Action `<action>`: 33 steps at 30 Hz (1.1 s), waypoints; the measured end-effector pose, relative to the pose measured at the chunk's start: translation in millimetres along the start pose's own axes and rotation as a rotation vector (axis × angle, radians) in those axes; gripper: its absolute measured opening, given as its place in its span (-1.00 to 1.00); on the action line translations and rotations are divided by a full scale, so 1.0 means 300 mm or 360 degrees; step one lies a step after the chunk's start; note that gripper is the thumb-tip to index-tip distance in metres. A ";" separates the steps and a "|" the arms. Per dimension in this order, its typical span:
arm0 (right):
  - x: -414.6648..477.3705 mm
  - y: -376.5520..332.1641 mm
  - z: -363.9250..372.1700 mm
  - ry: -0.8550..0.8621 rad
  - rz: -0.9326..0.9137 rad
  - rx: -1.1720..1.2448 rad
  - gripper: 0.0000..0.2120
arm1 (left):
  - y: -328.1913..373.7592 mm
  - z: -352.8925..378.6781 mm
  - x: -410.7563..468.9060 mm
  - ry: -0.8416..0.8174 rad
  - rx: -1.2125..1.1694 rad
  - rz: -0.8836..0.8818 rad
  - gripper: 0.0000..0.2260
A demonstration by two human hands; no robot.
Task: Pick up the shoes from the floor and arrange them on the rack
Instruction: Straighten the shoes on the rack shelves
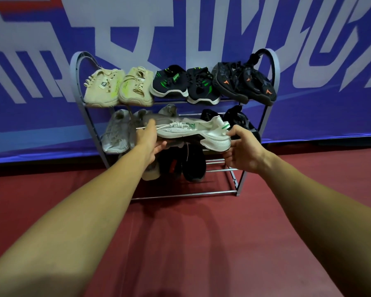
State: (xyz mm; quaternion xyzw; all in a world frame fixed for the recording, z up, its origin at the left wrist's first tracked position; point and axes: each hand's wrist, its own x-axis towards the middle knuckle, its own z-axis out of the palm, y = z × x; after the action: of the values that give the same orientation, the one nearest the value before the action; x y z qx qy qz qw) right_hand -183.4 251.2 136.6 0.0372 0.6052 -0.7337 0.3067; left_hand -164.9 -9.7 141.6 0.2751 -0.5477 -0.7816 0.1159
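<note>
At centre view, a white shoe point(193, 133) with green trim hangs sideways in front of the rack's point(77, 86) middle shelf, toe toward 9 o'clock and heel toward 3 o'clock. Both bare forearms reach forward, nearly straight, the left entering from 7 o'clock and the right from 5 o'clock.

The left hand point(150, 140) clasps the toe end, with digits curled above the laces and below the sole. The right hand point(242, 151) pinches the heel between thumb and forefinger, its other fingers curled loosely underneath.

On the top shelf, toward 12 o'clock, three pairs sit side by side with toes toward the viewer. A beige pair point(116, 87) is at 11 o'clock, a dark green-trimmed pair point(184, 84) is at 12, and a black pair point(244, 84) with orange marks is at 1 o'clock.

Behind the held shoe, the middle shelf holds a pale shoe point(116, 133) at the 9 o'clock end and a black mesh shoe point(238, 118) at the 3 o'clock end. More shoes there are partly hidden. Dark shoes point(193, 161) rest on the lowest shelf, below the hands.

The rack stands on a red floor point(180, 232) against a blue banner point(201, 28) with large pale lettering.
</note>
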 end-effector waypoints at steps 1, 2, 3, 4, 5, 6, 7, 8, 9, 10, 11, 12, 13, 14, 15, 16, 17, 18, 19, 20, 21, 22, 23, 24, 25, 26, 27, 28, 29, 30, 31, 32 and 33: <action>0.002 -0.002 0.008 0.0015 0.0002 0.0021 -0.73 | 0.006 -0.012 0.007 0.0016 -0.0010 -0.0009 -0.69; 0.003 -0.003 0.016 0.0049 -0.0012 0.0044 -0.72 | 0.012 -0.023 0.013 0.0015 -0.0027 -0.0034 -0.72; 0.004 -0.003 0.027 0.0098 -0.0040 0.0077 -0.73 | 0.015 -0.034 0.018 0.0006 -0.0044 -0.0065 -0.74; 0.007 -0.003 0.035 0.0155 -0.0085 0.0130 -0.74 | 0.018 -0.042 0.021 -0.0008 -0.0059 -0.0094 -0.75; 0.008 -0.004 0.045 0.0210 -0.0139 0.0196 -0.77 | 0.021 -0.049 0.021 -0.0015 -0.0065 -0.0112 -0.74; 0.011 -0.006 0.053 0.0257 -0.0203 0.0265 -0.79 | 0.023 -0.054 0.021 -0.0011 -0.0068 -0.0121 -0.72; 0.015 -0.008 0.058 0.0280 -0.0265 0.0331 -0.80 | 0.026 -0.059 0.020 0.0006 -0.0065 -0.0120 -0.72; 0.024 -0.010 0.059 0.0287 -0.0323 0.0395 -0.78 | 0.030 -0.064 0.017 0.0021 -0.0046 -0.0115 -0.71; 0.029 -0.015 0.061 0.0279 -0.0370 0.0459 -0.75 | 0.033 -0.068 0.013 0.0019 -0.0012 -0.0113 -0.70; 0.037 -0.019 0.058 0.0287 -0.0409 0.0507 -0.74 | 0.036 -0.071 0.009 -0.0009 0.0025 -0.0115 -0.70; 0.043 -0.024 0.057 0.0312 -0.0433 0.0531 -0.73 | 0.039 -0.074 -0.001 -0.0053 0.0062 -0.0118 -0.74; 0.050 -0.028 0.055 0.0350 -0.0443 0.0539 -0.74 | 0.042 -0.075 -0.010 -0.0104 0.0086 -0.0127 -0.77; 0.053 -0.030 0.059 0.0382 -0.0435 0.0541 -0.77 | 0.042 -0.074 -0.017 -0.0150 0.0096 -0.0143 -0.79; 0.053 -0.033 0.066 0.0416 -0.0437 0.0534 -0.83 | 0.042 -0.071 -0.020 -0.0184 0.0088 -0.0160 -0.77; 0.054 -0.035 0.074 0.0443 -0.0444 0.0547 -0.93 | 0.044 -0.069 -0.023 -0.0206 0.0066 -0.0180 -0.73; 0.059 -0.035 0.081 0.0467 -0.0460 0.0573 -0.92 | 0.047 -0.065 -0.024 -0.0235 0.0037 -0.0207 -0.69; 0.065 -0.036 0.087 0.0466 -0.0478 0.0604 -0.84 | 0.051 -0.062 -0.030 -0.0274 0.0021 -0.0238 -0.66; 0.067 -0.040 0.095 0.0449 -0.0494 0.0633 -0.80 | 0.053 -0.057 -0.036 -0.0325 0.0020 -0.0272 -0.64; 0.067 -0.044 0.106 0.0422 -0.0504 0.0661 -0.78 | 0.055 -0.052 -0.045 -0.0374 0.0024 -0.0303 -0.65; 0.069 -0.047 0.115 0.0401 -0.0506 0.0686 -0.79 | 0.056 -0.047 -0.054 -0.0413 0.0016 -0.0327 -0.66; 0.068 -0.049 0.124 0.0400 -0.0509 0.0712 -0.81 | 0.054 -0.042 -0.062 -0.0426 -0.0017 -0.0339 -0.68; 0.067 -0.051 0.131 0.0417 -0.0509 0.0726 -0.85 | 0.051 -0.037 -0.069 -0.0426 -0.0073 -0.0338 -0.69; 0.063 -0.054 0.137 0.0430 -0.0508 0.0737 -0.91 | 0.049 -0.033 -0.074 -0.0417 -0.0133 -0.0327 -0.70; 0.059 -0.056 0.144 0.0416 -0.0504 0.0728 -0.95 | 0.049 -0.030 -0.076 -0.0412 -0.0194 -0.0316 -0.71; 0.053 -0.058 0.152 0.0380 -0.0486 0.0687 -0.93 | 0.050 -0.026 -0.079 -0.0419 -0.0245 -0.0305 -0.72; 0.050 -0.059 0.160 0.0329 -0.0448 0.0604 -0.93 | 0.051 -0.021 -0.080 -0.0435 -0.0283 -0.0294 -0.74; 0.042 -0.058 0.174 0.0273 -0.0395 0.0490 -0.94 | 0.051 -0.015 -0.083 -0.0455 -0.0301 -0.0286 -0.75; 0.038 -0.057 0.186 0.0222 -0.0331 0.0350 -0.93 | 0.050 -0.007 -0.083 -0.0471 -0.0294 -0.0285 -0.76; 0.036 -0.054 0.201 0.0179 -0.0274 0.0214 -0.91 | 0.048 0.003 -0.084 -0.0485 -0.0267 -0.0291 -0.77; 0.038 -0.050 0.214 0.0149 -0.0236 0.0107 -0.90 | 0.043 0.015 -0.085 -0.0506 -0.0237 -0.0302 -0.76; 0.040 -0.044 0.227 0.0126 -0.0217 0.0048 -0.90 | 0.036 0.027 -0.088 -0.0534 -0.0215 -0.0315 -0.76; 0.045 -0.037 0.237 0.0112 -0.0211 0.0022 -0.90 | 0.030 0.040 -0.092 -0.0562 -0.0201 -0.0323 -0.76; 0.050 -0.030 0.246 0.0113 -0.0213 0.0020 -0.90 | 0.023 0.051 -0.095 -0.0580 -0.0186 -0.0324 -0.77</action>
State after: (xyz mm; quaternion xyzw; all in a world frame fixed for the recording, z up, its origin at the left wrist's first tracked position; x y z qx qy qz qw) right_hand -176.6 178.7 157.4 0.0246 0.6122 -0.7545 0.2352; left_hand -150.8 13.6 160.2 0.1758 -0.4827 -0.8566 -0.0489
